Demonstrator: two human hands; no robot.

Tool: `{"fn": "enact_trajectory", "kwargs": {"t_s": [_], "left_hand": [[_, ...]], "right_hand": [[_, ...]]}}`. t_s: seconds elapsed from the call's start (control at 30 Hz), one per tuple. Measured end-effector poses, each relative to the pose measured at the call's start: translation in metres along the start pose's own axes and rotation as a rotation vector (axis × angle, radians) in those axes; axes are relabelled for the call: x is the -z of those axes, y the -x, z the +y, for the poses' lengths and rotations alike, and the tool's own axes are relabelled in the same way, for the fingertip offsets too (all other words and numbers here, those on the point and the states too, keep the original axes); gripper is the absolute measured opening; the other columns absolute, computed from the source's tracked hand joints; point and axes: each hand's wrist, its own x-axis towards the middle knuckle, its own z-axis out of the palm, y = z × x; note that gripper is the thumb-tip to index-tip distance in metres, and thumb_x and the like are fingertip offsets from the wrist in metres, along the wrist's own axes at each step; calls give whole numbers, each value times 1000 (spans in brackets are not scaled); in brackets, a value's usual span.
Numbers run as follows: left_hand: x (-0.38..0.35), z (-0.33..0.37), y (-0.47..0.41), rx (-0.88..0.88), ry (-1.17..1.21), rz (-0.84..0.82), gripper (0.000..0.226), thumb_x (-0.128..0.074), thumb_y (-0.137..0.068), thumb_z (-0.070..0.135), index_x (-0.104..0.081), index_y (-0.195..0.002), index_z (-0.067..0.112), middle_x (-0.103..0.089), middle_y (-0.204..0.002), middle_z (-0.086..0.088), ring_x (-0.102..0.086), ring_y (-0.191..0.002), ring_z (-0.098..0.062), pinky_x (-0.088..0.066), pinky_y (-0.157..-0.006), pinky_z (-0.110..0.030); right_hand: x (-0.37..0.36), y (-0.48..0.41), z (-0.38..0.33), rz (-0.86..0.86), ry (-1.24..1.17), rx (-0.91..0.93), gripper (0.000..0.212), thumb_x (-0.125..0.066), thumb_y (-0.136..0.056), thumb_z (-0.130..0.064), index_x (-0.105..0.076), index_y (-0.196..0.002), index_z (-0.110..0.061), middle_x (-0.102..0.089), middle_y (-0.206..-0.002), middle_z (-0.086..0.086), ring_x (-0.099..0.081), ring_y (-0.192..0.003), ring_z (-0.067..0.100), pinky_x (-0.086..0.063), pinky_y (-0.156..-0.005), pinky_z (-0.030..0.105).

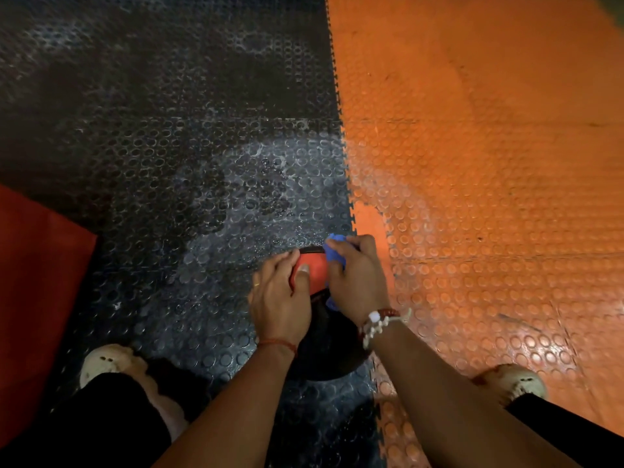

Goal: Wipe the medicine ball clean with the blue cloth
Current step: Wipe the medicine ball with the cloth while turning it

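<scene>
A red and black medicine ball [312,276] is held low over the floor between my feet, mostly covered by my hands. My left hand [278,298] grips its left side, thumb lying across the red panel. My right hand [358,278] is closed on a bunched blue cloth [334,248] and presses it against the ball's upper right side. A bit of blue cloth also pokes out below that hand. The ball's black lower part sits in shadow under my wrists.
The floor is studded rubber matting: black [169,157] on the left with pale dusty patches, orange [489,163] on the right, joined by an interlocking seam. A red mat [37,282] lies at the left edge. My feet in pale shoes [108,361] [513,380] straddle the ball.
</scene>
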Motion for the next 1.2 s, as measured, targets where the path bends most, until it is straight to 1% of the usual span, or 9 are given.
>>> {"fn": "enact_trajectory", "kwargs": {"t_s": [0.17, 0.3, 0.43, 0.53, 0.77, 0.87, 0.97, 1.03, 1.2], "left_hand": [[1, -3, 0, 29, 66, 39, 33, -49, -96, 37, -63, -126, 30, -53, -130, 15, -44, -124, -10, -34, -109, -42], [0, -6, 1, -3, 41, 41, 34, -46, -96, 39, -64, -124, 30, -53, -128, 15, -43, -120, -8, -36, -107, -43], [0, -5, 1, -47, 2, 36, 51, -38, -87, 51, -64, -124, 29, -54, -127, 14, -44, -119, -10, -37, -105, -40], [1, -10, 6, -71, 36, 42, 57, -34, -84, 56, -64, -124, 28, -55, -127, 13, -45, -118, -10, -34, -103, -31], [6, -20, 9, -54, 121, 58, 42, -45, -88, 43, -66, -121, 26, -52, -123, 19, -44, -119, -5, -32, -102, -26], [6, -24, 11, -81, 104, 48, 50, -39, -87, 51, -65, -122, 28, -52, -124, 18, -44, -118, -6, -33, -101, -29], [6, -24, 9, -75, 91, 49, 53, -36, -86, 53, -65, -123, 27, -54, -125, 15, -44, -118, -7, -32, -100, -26], [7, -24, 8, -78, 90, 63, 54, -37, -86, 53, -65, -122, 27, -56, -125, 13, -45, -118, -8, -31, -98, -23], [7, -22, 10, -86, 66, 32, 53, -36, -85, 55, -64, -124, 30, -51, -126, 20, -41, -118, -3, -34, -100, -30]], "right_hand": [[11, -25, 48, -80, -84, -359, 35, -46, -85, -3, -68, -111, -12, -67, -97, 15, -61, -74, 22, -42, -61, 16], [15, 5, 47, 20, -105, -443, 38, -47, -84, -4, -65, -116, -13, -64, -107, 16, -61, -88, 27, -44, -79, 24], [10, 32, 4, 102, -84, -172, 43, -45, -78, -1, -64, -116, -8, -49, -124, 13, -53, -109, 22, -27, -89, 8], [4, 17, 3, 46, -94, -30, 47, -40, -71, -9, -67, -110, -7, -54, -118, 12, -58, -104, 23, -35, -90, 12], [19, 3, 54, -36, -134, -496, 35, -45, -84, -6, -68, -107, -20, -70, -100, 10, -65, -90, 29, -48, -78, 30], [19, 16, 41, 38, -143, -440, 38, -47, -84, -3, -67, -111, -19, -68, -109, 8, -65, -91, 24, -51, -85, 33], [24, 17, 16, 70, -317, -329, 40, -46, -85, 0, -66, -111, -22, -67, -90, 2, -48, -46, 0, -44, -51, 17], [30, 15, 9, 25, -419, -332, 38, -46, -87, 0, -65, -109, -25, -61, -71, 4, -33, -33, 1, -30, -38, 14], [35, 17, 13, -187, -48, -199, 36, -58, -88, -19, -59, -124, -17, -48, -116, 4, -54, -99, 12, -31, -82, 11]]}}
